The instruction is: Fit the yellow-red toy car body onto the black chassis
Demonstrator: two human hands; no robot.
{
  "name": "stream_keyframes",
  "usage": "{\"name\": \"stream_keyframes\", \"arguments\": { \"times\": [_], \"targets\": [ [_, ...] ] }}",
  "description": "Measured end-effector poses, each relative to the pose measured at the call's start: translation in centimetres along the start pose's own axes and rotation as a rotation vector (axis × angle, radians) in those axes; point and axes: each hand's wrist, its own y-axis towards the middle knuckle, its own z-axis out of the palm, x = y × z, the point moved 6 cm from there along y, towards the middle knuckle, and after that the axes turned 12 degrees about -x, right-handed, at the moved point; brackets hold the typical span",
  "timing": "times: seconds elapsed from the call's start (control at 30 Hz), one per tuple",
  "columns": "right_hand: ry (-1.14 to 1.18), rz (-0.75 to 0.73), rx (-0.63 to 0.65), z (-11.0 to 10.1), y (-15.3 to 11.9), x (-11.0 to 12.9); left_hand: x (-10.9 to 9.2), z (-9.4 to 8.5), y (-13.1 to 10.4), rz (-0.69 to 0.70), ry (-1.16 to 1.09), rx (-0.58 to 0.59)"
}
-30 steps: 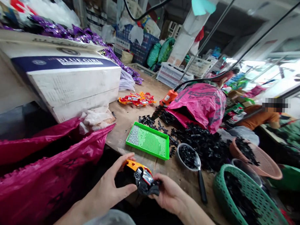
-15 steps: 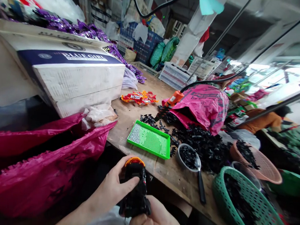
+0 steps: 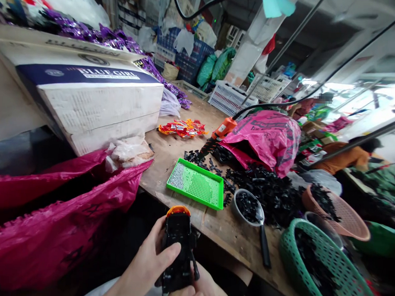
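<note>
A black toy car (image 3: 177, 233) with an orange end is held low in front of me, its dark underside facing up. My left hand (image 3: 154, 258) is closed round its left side, the thumb lying across the middle. At the near end my right hand (image 3: 202, 286) is closed on the car, fingers bent at its lower edge. A thin black piece (image 3: 195, 266) sticks out on the right side by that hand; I cannot make out whether it is loose. Beyond the car, a green tray (image 3: 196, 184) of small silvery parts rests on the table.
An orange-and-black electric screwdriver (image 3: 219, 133) hangs by a pink bag (image 3: 269, 133). Black parts (image 3: 273, 196) lie heaped near a handled sieve (image 3: 263, 245) and a green basket (image 3: 286, 242). On the left are a white carton (image 3: 101, 114) and an open pink sack (image 3: 94, 209). Orange-red parts (image 3: 181, 128) lie further back.
The toy car has shifted slightly and a thin black piece now shows on its right side. My right hand has moved slightly lower. The screwdriver has swung left and stands more upright.
</note>
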Motion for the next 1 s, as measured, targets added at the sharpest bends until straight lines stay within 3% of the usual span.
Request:
{"name": "stream_keyframes", "arguments": {
  "times": [0.1,0.2,0.33,0.4,0.5,0.6,0.73,1.0],
  "targets": [
    [-0.088,-0.112,-0.176,-0.1,0.8,0.3,0.4,-0.2,-0.1,-0.043,0.049,-0.009],
    [-0.141,-0.352,-0.365,-0.5,-0.4,1.8,0.6,-0.5,0.1,-0.025,0.145,-0.006],
    [-0.279,-0.870,-0.833,-1.1,-7.7,6.5,0.4,-0.3,0.2,-0.006,0.195,0.024],
    [-0.327,-1.084,-0.929,0.1,-11.4,8.7,0.2,0.0,0.0,-0.030,0.176,0.045],
    [-0.537,-1.189,-0.945,2.7,-13.7,10.8,-0.1,0.6,-0.1,-0.046,0.162,0.095],
    [-0.690,-1.155,-0.935,4.5,-13.3,11.8,-0.2,0.8,-0.1,-0.028,0.201,0.113],
    [-0.806,-1.092,-0.915,4.9,-12.0,12.7,0.1,0.7,-0.2,-0.030,0.236,0.110],
    [-0.508,-1.108,-0.822,3.7,-12.1,13.1,0.2,0.1,0.0,-0.071,0.113,0.223]
  ]
}}
